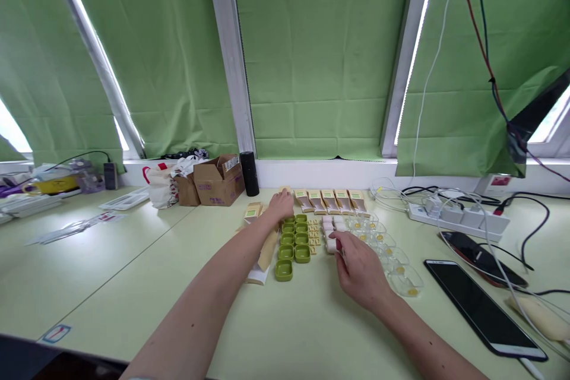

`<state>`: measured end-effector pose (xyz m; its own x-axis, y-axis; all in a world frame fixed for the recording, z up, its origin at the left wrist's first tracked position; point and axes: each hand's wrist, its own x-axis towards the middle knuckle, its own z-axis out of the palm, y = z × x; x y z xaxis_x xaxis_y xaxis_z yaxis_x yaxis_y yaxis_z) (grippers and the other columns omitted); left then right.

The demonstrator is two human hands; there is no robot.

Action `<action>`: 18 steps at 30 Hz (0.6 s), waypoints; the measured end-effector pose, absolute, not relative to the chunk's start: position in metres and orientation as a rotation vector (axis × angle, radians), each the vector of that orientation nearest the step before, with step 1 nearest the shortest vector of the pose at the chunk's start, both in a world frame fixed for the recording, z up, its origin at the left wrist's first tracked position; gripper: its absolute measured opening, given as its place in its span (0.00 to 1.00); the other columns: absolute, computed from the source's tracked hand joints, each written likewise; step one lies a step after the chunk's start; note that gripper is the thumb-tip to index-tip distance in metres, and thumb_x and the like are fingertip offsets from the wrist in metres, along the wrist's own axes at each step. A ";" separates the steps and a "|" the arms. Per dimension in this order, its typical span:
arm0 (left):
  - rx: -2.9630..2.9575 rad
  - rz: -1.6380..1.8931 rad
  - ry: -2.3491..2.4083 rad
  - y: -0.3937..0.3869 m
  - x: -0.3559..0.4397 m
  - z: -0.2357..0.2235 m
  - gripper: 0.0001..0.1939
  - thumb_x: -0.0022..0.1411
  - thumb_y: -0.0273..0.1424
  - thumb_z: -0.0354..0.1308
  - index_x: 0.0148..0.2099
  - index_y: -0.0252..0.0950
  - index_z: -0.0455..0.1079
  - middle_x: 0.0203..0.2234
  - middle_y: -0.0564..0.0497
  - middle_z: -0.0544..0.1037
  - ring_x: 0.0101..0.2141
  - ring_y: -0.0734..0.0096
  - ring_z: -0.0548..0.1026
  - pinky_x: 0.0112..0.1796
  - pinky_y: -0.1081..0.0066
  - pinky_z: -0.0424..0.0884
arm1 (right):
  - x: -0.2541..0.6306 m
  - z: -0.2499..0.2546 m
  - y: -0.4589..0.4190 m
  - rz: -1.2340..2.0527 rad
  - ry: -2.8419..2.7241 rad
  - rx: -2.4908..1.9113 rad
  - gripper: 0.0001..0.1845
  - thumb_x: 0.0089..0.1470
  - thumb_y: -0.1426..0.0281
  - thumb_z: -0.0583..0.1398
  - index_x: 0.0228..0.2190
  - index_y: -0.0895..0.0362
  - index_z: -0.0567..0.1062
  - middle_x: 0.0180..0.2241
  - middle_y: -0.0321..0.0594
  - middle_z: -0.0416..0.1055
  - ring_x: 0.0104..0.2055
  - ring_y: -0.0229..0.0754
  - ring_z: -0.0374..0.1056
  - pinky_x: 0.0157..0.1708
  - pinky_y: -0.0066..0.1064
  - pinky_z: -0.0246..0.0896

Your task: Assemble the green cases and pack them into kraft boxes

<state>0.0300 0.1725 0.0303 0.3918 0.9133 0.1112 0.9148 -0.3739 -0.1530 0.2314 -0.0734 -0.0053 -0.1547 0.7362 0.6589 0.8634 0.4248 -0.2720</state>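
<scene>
My left hand [281,205] reaches far forward past the green cups, its fingers curled at a small beige carton [285,189]; whether they grip it is hidden. Two columns of green square cups [284,270] stand below that hand. Between thumb and fingertips, my right hand [361,267] pinches a small whitish block [331,246] at the near end of a double row of pale pink and white blocks [328,227]. Small yellow pieces [314,234] lie between cups and blocks. Clear plastic cups [406,281] with yellow spots line the right side, partly behind my right hand.
Several beige cartons [330,201] stand in a row at the back, and more [268,249] lie under my left forearm. A phone [483,306], a power strip [461,218] and cables are at right. A cardboard box [219,181] and black cylinder [249,174] stand back left.
</scene>
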 end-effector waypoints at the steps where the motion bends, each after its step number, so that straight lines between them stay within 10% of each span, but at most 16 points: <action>1: -2.452 -0.016 -1.640 0.175 0.031 0.030 0.20 0.72 0.38 0.62 0.61 0.35 0.70 0.57 0.42 0.75 0.52 0.57 0.77 0.52 0.52 0.77 | 0.231 -0.005 -0.073 -0.213 -1.933 -1.352 0.23 0.55 0.81 0.54 0.51 0.54 0.67 0.42 0.44 0.75 0.40 0.49 0.72 0.37 0.37 0.64; 18: -2.501 -0.064 -1.710 0.164 0.038 0.037 0.29 0.65 0.31 0.63 0.66 0.34 0.65 0.71 0.33 0.58 0.67 0.44 0.65 0.64 0.47 0.62 | 0.230 -0.007 -0.075 -0.151 -1.961 -1.374 0.22 0.56 0.81 0.53 0.51 0.54 0.67 0.42 0.44 0.76 0.41 0.49 0.72 0.38 0.37 0.63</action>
<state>0.0385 0.1639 0.0374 0.3643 0.9262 0.0973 0.9309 -0.3590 -0.0682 0.2299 -0.0746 -0.0066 -0.1671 0.7704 0.6153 0.8555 0.4235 -0.2980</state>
